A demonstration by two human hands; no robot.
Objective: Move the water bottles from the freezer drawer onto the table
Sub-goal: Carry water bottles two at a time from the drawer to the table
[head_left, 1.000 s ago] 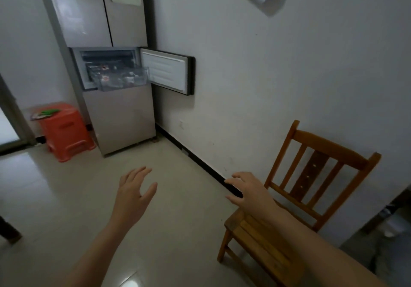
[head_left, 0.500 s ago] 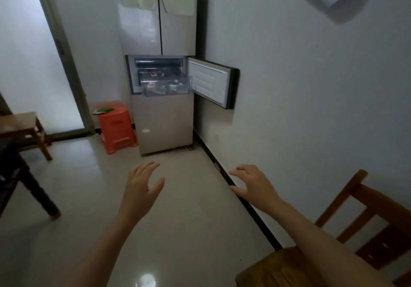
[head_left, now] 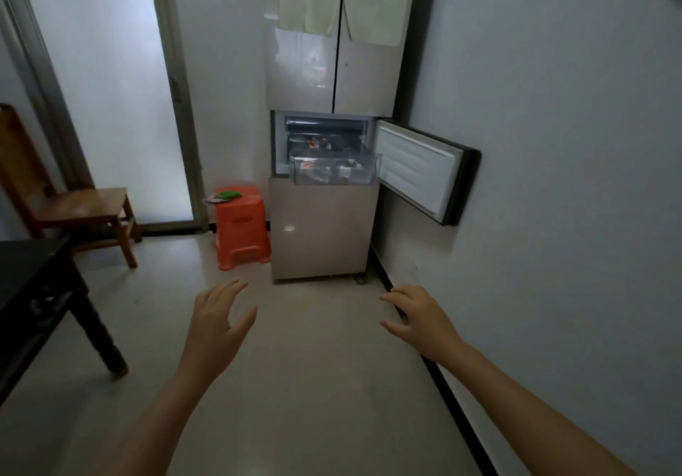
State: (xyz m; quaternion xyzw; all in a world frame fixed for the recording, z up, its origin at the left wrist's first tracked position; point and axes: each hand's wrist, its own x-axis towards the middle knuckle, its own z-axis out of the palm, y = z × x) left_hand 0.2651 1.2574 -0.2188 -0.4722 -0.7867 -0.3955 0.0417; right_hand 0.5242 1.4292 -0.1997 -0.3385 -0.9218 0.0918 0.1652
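Note:
A tall beige fridge (head_left: pixel 324 239) stands against the far wall with its middle freezer door (head_left: pixel 420 176) swung open to the right. A clear plastic freezer drawer (head_left: pixel 334 176) is pulled out and holds water bottles (head_left: pixel 313 171), seen only dimly through its front. A dark table (head_left: pixel 33 283) shows its corner at the left edge. My left hand (head_left: pixel 216 322) and my right hand (head_left: pixel 420 318) are held out in front of me over the floor, fingers spread, holding nothing, well short of the fridge.
An orange plastic stool (head_left: pixel 241 228) with a green item on top stands left of the fridge. A wooden chair (head_left: pixel 73 210) sits by the glass door at the left. The white wall runs close along my right side. Pale floor tiles stretch ahead.
The view has swung left, bringing the fridge to the centre and the table and left chair into sight. The chair on the right has left the view. Both hands stay empty and spread.

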